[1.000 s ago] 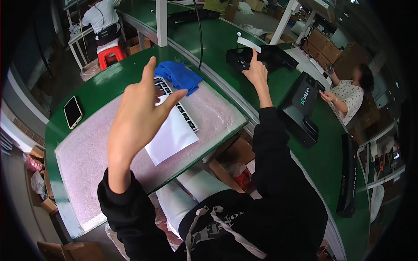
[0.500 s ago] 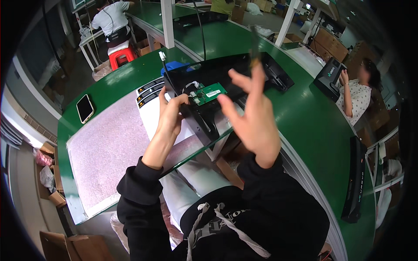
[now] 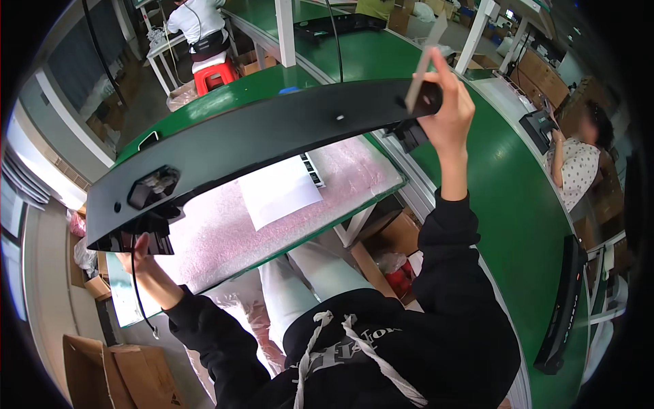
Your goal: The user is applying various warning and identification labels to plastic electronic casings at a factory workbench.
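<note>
A long black plastic housing [image 3: 272, 133] is raised over the bench, slanting from lower left to upper right, its smooth outer side in view. My left hand [image 3: 146, 262] grips its lower left end, with the fingers partly hidden beneath. Near that end are a recessed opening and a round hole. A thin black cable [image 3: 136, 290] with a small pale connector dangles there. At the other end, my right hand [image 3: 449, 112] is closed around the housing's edge. It also keeps a slim, flat, pale tool [image 3: 426, 61], whose blur hides its exact kind.
Under the housing, a pinkish padded mat [image 3: 354, 170] carries white paper sheets [image 3: 279, 194]. A phone [image 3: 148, 140] and a blue item [image 3: 289, 90] peek out behind. Another black housing [image 3: 562, 307] lies on the green bench [image 3: 507, 204]. A co-worker [image 3: 579, 160] sits at right; cartons [image 3: 146, 375] stand lower left.
The housing has been lifted and turned over, hiding the green circuit board inside. My left hand moved left and down to one end; my right hand moved up and right and took the other.
</note>
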`<state>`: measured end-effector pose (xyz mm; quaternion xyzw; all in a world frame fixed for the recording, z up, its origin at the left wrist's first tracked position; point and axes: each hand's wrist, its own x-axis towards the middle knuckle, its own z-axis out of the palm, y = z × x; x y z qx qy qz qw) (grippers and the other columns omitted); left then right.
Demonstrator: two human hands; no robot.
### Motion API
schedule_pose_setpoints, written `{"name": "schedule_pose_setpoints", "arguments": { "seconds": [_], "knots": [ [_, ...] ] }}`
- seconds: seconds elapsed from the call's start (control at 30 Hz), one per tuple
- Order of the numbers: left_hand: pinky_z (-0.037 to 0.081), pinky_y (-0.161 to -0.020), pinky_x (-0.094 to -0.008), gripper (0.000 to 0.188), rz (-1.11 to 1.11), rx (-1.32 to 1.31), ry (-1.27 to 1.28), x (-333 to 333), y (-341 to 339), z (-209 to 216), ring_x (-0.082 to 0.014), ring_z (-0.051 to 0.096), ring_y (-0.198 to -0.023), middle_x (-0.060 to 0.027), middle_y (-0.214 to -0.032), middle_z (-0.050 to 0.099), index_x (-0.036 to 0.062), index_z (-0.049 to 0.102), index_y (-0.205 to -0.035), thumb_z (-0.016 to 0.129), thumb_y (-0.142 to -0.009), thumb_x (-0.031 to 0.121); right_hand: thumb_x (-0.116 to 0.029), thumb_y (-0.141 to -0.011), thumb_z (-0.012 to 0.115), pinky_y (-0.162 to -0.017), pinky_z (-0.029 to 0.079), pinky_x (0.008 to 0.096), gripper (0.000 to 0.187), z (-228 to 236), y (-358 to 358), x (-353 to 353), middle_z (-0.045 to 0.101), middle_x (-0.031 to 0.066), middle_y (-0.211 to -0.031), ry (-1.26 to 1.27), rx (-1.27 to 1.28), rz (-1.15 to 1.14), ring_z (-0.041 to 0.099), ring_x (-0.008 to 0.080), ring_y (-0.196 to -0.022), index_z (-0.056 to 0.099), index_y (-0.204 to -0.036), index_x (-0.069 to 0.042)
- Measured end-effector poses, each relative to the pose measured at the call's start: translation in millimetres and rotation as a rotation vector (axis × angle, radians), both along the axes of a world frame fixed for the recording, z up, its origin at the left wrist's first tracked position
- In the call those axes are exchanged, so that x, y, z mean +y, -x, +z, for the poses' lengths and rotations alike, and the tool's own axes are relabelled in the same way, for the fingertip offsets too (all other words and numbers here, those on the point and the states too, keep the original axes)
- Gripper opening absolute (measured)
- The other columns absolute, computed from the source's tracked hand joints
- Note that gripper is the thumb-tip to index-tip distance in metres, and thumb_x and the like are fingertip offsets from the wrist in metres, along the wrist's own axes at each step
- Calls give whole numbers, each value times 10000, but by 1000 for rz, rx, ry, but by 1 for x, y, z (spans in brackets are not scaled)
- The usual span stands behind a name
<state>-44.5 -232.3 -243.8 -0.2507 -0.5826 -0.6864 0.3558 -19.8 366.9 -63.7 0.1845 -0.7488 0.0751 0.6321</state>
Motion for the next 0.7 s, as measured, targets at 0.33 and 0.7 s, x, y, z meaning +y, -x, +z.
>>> {"name": "schedule_pose_setpoints", "arguments": {
  "seconds": [0.33, 0.7],
  "knots": [
    [405, -974, -322, 585, 378, -423, 174, 58, -88, 2, -187, 497, -1133, -117, -1211, 529, 25, 391, -1351, 633, -818, 14, 95, -536, 603, -671, 423, 344, 796, -41, 12, -54, 624, 34, -962, -167, -11, 100, 572, 245, -774, 459, -1294, -97],
    [448, -826, -335, 409, -277, -550, -179, 322, -177, 65, -302, 560, -1007, -178, -1055, 529, -21, 395, -1209, 479, -874, 197, -88, -583, 610, -995, 300, 373, 785, -15, -55, -44, 506, 124, -1215, -11, -709, 582, 434, 299, -1144, 399, -1339, -61]
  ]
}}
